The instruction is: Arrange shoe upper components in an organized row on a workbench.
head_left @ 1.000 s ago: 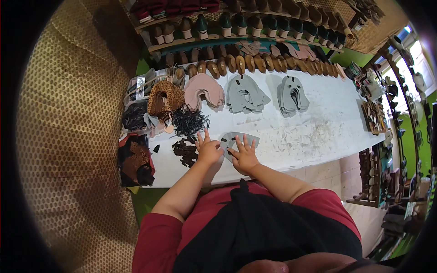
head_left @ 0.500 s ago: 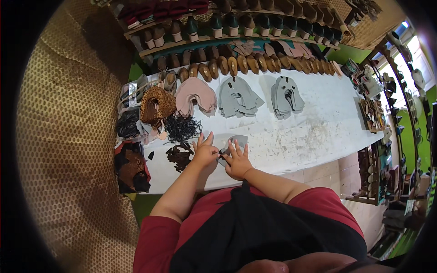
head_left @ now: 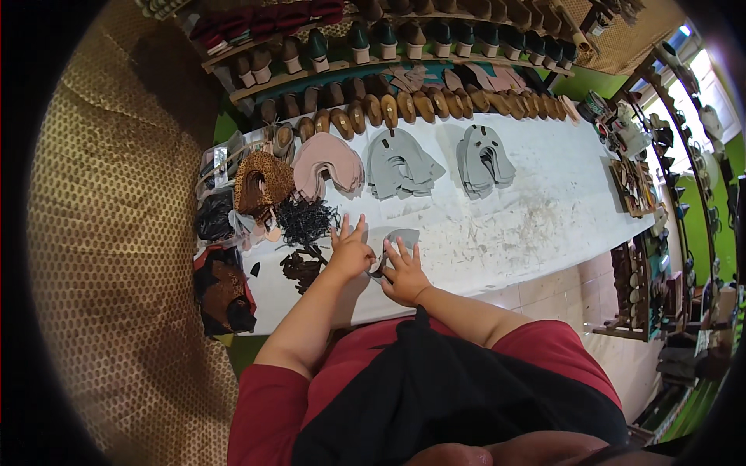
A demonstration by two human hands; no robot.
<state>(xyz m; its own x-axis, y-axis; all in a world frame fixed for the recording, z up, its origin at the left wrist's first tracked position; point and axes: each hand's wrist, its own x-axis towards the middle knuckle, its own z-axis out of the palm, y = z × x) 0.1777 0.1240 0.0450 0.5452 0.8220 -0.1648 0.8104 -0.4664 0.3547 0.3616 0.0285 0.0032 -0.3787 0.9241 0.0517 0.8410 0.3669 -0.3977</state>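
Observation:
A curved grey shoe upper piece (head_left: 406, 234) lies on the white-covered table in front of me, with a dark strip (head_left: 378, 269) along its inner edge. My right hand (head_left: 404, 273) rests on the piece, fingers spread and flat, pressing it down. Just left of it, my left hand (head_left: 352, 252) has thumb and forefinger pinched together while other fingers stretch out. Whatever sits in that pinch is too small to make out. Close to my left hand are a heap of thin black strips (head_left: 307, 221) and a pile of dark brown strips (head_left: 301, 269).
Behind my hands stand stacks of pink uppers (head_left: 328, 165) and grey uppers (head_left: 400, 167), plus another grey stack (head_left: 485, 161). Leopard-print pieces (head_left: 263, 182) sit at left. Brown shoe lasts (head_left: 388, 111) line the table's far edge below shelves of shoes. A tool box (head_left: 633, 189) is at right.
My left hand has drawn slightly up and left, away from the grey piece's inner edge. My right hand stays on the piece. The whole view has shifted slightly.

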